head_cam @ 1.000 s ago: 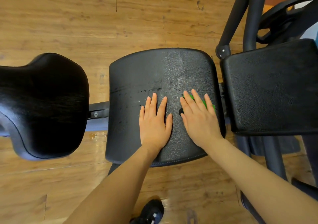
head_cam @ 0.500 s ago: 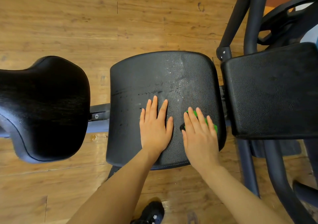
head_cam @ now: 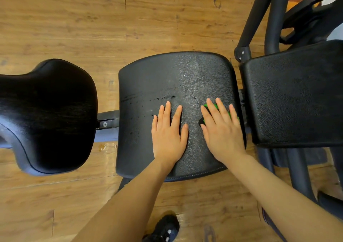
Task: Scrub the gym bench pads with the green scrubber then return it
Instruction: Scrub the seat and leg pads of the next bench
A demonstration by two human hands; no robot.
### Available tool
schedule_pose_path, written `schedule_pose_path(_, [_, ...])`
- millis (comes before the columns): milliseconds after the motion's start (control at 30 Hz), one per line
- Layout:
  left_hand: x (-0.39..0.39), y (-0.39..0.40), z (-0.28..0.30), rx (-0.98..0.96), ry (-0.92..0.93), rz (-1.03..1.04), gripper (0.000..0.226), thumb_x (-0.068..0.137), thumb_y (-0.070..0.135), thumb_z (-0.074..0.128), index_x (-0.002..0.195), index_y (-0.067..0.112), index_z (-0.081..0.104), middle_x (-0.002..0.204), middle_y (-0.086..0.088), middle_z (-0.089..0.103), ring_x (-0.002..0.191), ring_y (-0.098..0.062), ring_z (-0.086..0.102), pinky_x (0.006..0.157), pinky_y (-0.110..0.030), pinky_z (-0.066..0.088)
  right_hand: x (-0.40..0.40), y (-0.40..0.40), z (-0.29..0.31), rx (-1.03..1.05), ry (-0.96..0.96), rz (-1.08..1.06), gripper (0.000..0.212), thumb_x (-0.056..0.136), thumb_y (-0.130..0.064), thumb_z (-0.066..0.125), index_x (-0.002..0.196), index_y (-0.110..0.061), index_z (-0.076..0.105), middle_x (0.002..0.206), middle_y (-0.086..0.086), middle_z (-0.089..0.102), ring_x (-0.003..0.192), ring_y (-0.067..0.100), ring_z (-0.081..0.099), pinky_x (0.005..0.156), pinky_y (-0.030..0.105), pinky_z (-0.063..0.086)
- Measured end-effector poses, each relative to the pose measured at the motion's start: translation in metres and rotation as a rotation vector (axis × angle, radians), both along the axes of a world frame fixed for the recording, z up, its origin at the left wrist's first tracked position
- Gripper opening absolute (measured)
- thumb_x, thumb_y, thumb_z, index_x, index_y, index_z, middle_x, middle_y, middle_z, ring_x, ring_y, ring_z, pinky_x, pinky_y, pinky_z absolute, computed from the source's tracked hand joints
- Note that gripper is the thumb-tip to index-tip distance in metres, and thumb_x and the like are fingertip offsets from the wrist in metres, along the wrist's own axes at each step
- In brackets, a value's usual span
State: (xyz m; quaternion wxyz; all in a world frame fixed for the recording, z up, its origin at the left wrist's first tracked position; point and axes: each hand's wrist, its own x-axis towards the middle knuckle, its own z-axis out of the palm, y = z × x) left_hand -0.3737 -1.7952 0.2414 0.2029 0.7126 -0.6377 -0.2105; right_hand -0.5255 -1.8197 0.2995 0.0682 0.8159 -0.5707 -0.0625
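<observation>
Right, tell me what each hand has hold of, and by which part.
The right hand presses flat on top of the green scrubber, fingers spread over it. The left hand holds nothing; it lies flat on the middle pad.

The middle black bench pad (head_cam: 167,78) is pebble-grained leatherette, matt, with wet droplets and streaks across its far half. The right black pad (head_cam: 297,97) shows the same coarse grain, dry. The left black rounded pad (head_cam: 46,111) looks smoother and glossier. The dark tubular frame (head_cam: 274,15) is painted metal, satin. The brown plank floor (head_cam: 92,19) is wood-grained, with a slight sheen.
</observation>
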Motion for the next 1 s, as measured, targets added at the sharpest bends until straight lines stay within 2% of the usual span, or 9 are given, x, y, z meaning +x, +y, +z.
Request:
schedule_pose_path(167, [0.000, 0.000, 0.000, 0.007, -0.005, 0.000, 0.057, 0.095, 0.044, 0.030, 0.148, 0.025, 0.038, 0.159, -0.008, 0.026, 0.148, -0.027, 0.018, 0.118, -0.042, 0.011, 0.001, 0.001, 0.001, 0.006, 0.000, -0.060, 0.055, 0.095, -0.035, 0.033, 0.141, -0.011, 0.050, 0.153, 0.007, 0.041, 0.143, 0.028, 0.033, 0.113, 0.058, 0.023])
schedule_pose_path(333, [0.000, 0.000, 0.000, 0.017, -0.005, -0.001, 0.058, 0.095, 0.045, 0.029, 0.149, 0.025, 0.036, 0.160, -0.007, 0.024, 0.148, -0.026, 0.017, 0.119, -0.042, 0.009, -0.002, 0.026, 0.003, -0.011, -0.026, -0.102, 0.053, 0.095, -0.033, 0.036, 0.141, -0.010, 0.050, 0.153, 0.007, 0.040, 0.144, 0.028, 0.033, 0.113, 0.057, 0.025])
schedule_pose_path(600, [0.001, 0.000, 0.003, 0.035, -0.014, -0.012, 0.059, 0.096, 0.046, 0.027, 0.150, 0.026, 0.034, 0.160, -0.006, 0.022, 0.149, -0.026, 0.014, 0.119, -0.039, 0.005, -0.006, 0.076, 0.002, -0.074, -0.164, -0.153, 0.050, 0.094, -0.031, 0.039, 0.137, -0.008, 0.055, 0.151, 0.006, 0.043, 0.143, 0.029, 0.033, 0.113, 0.061, 0.022])
schedule_pose_path(767, [0.000, 0.000, 0.004, 0.020, -0.001, -0.003, 0.058, 0.095, 0.044, 0.029, 0.149, 0.023, 0.038, 0.159, -0.009, 0.025, 0.148, -0.028, 0.018, 0.118, -0.043, 0.011, -0.011, 0.063, 0.002, -0.080, -0.210, -0.122, 0.047, 0.094, -0.030, 0.041, 0.134, -0.010, 0.057, 0.151, 0.006, 0.044, 0.143, 0.027, 0.034, 0.113, 0.060, 0.021])
schedule_pose_path(1000, [0.000, 0.000, 0.004, 0.014, 0.001, -0.003, 0.058, 0.095, 0.044, 0.030, 0.148, 0.023, 0.039, 0.158, -0.010, 0.027, 0.147, -0.029, 0.020, 0.118, -0.043, 0.012, -0.030, -0.004, 0.007, 0.004, -0.275, -0.055, 0.051, 0.095, -0.032, 0.037, 0.135, -0.007, 0.056, 0.153, 0.010, 0.041, 0.144, 0.028, 0.030, 0.114, 0.054, 0.028])
